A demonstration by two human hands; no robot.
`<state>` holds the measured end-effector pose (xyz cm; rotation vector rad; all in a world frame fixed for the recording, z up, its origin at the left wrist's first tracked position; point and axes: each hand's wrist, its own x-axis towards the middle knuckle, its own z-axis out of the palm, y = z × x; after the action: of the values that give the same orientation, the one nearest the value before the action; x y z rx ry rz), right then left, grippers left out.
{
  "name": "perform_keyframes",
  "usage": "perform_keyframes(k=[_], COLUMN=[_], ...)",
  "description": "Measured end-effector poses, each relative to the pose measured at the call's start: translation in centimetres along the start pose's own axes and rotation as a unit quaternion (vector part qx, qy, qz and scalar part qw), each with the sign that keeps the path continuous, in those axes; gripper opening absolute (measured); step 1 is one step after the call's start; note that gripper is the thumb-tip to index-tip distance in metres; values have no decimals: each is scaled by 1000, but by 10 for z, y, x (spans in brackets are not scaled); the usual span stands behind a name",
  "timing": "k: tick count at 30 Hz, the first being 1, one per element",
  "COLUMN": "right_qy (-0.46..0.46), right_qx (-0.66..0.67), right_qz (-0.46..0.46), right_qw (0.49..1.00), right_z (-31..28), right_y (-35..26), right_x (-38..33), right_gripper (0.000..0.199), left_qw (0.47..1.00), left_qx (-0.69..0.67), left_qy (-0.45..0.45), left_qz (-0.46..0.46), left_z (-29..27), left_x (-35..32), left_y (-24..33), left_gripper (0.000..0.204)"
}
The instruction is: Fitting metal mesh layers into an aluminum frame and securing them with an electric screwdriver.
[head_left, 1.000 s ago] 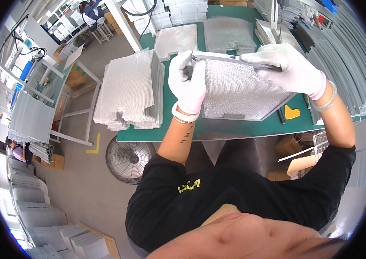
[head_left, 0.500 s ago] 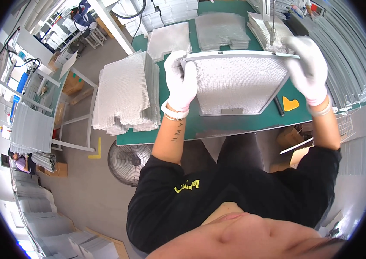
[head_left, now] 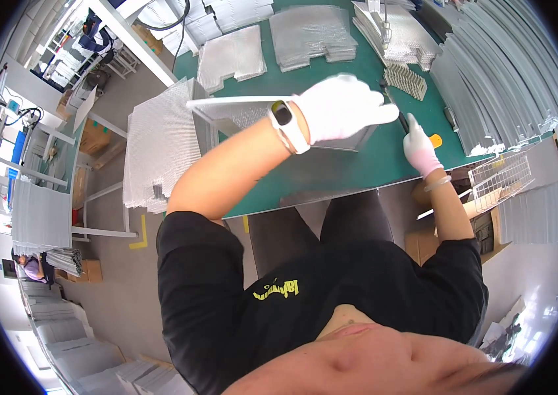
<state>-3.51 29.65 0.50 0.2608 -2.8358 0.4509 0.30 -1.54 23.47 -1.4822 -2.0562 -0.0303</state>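
Note:
A framed metal mesh filter panel [head_left: 239, 112] rests tilted on the green table [head_left: 384, 164], mostly hidden under my left forearm. My left hand [head_left: 341, 105], in a white glove with a watch at the wrist, reaches across and grips the panel's upper right corner; the hand is blurred. My right hand [head_left: 419, 148], also gloved, sits near the table's front right edge. It is closed around a dark tool handle [head_left: 401, 122], right beside a small orange object [head_left: 435, 140].
Stacks of mesh sheets [head_left: 308, 29] lie at the table's far side, and a larger stack [head_left: 160, 141] sits on a rack to the left. Long metal strips [head_left: 489, 79] line the right; a wire basket [head_left: 499, 178] stands below. Another person [head_left: 29, 266] is far left.
The panel, held up in both hands before, has come down onto the table. My right hand let go of it and took the dark tool; my left arm swung across to the right.

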Motion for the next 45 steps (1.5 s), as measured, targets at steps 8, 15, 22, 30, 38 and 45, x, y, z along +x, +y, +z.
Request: perform_keyframes(k=[8, 15, 22, 30, 38, 45], right_qy=[-116, -24, 78, -13, 166, -46], right_qx=[501, 373, 218, -1, -49, 102], right_qz=[31, -64, -145, -188, -283, -68], right_qw=[857, 925, 962, 982, 943, 991], right_z=[-166, -253, -268, -244, -234, -133], right_y=[-51, -46, -65, -91, -93, -49], right_x=[-61, -85, -79, -73, -73, -69], right_gripper=[57, 66, 56, 50, 50, 51], left_qw=[966, 903, 894, 893, 897, 905], left_qx=[28, 91, 109, 112, 97, 83], left_qy=[168, 250, 294, 311, 299, 262], left_qz=[-192, -338, -319, -304, -310, -326], left_z=[53, 77, 89, 94, 93, 86], left_x=[-10, 8, 8, 9, 9, 7], left_y=[17, 32, 28, 23, 21, 27], left_gripper=[65, 67, 62, 62, 64, 64])
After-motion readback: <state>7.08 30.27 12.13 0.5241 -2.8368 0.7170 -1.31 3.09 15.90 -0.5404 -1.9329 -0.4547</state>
